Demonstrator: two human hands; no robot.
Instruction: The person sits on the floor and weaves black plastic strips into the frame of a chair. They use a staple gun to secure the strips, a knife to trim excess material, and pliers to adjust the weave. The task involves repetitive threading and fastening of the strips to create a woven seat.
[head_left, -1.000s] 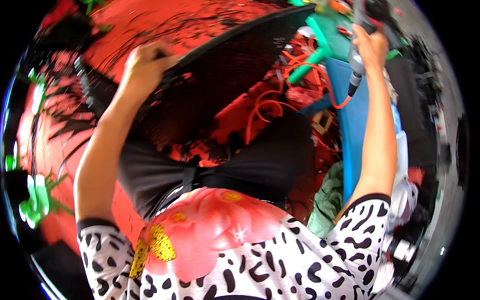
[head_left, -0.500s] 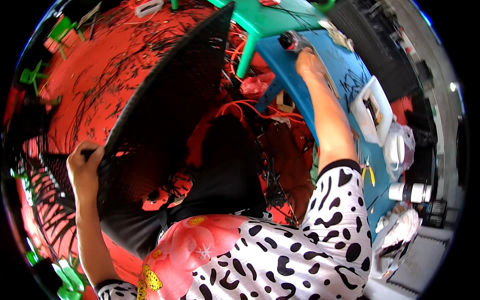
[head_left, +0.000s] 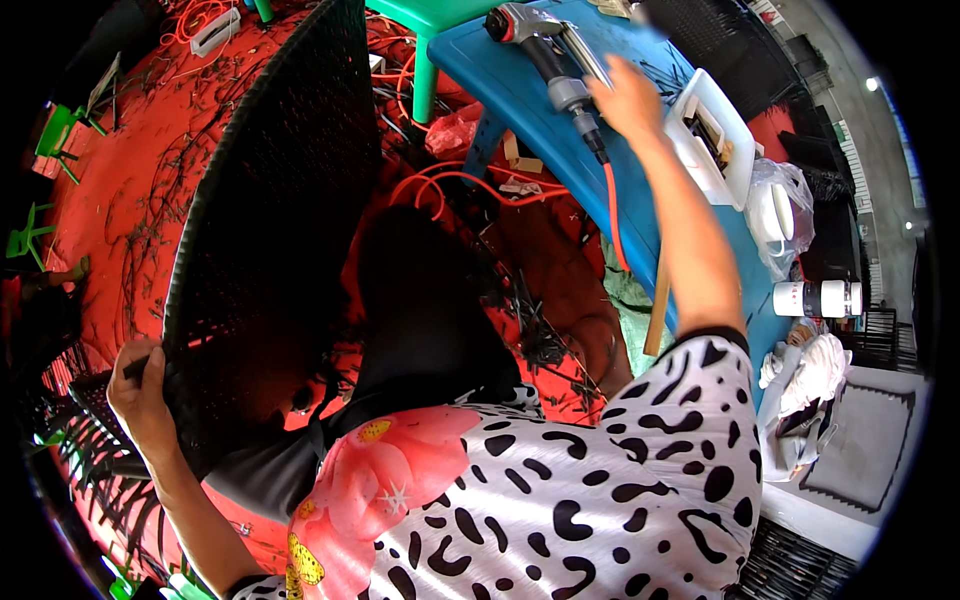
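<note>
My left hand (head_left: 143, 400) is closed around the near left edge of a large black woven panel (head_left: 255, 190), which stands tilted beside my black-clad leg. Over the blue table (head_left: 560, 160), my right hand (head_left: 630, 100) has its thumb and forefinger apart, beside an air tool (head_left: 555, 80). That tool lies on the tabletop, with a red end, a black and grey body, a silver bar and a red hose (head_left: 613, 215). Beneath my right forearm, a thin wooden strip (head_left: 657, 310) juts past the table edge; its upper part is hidden.
A white bin (head_left: 712, 140) of small parts stands on the table, near a bagged white roll (head_left: 770, 215) and a white jar (head_left: 818, 298). A green stool (head_left: 425, 80) adjoins it. Black offcuts and red hose loops (head_left: 440, 180) litter the red floor.
My view has shifted right. The air tool, partly covered by my right hand before, now shows almost whole on the table. My left hand keeps its hold on the woven panel, which stands more upright.
</note>
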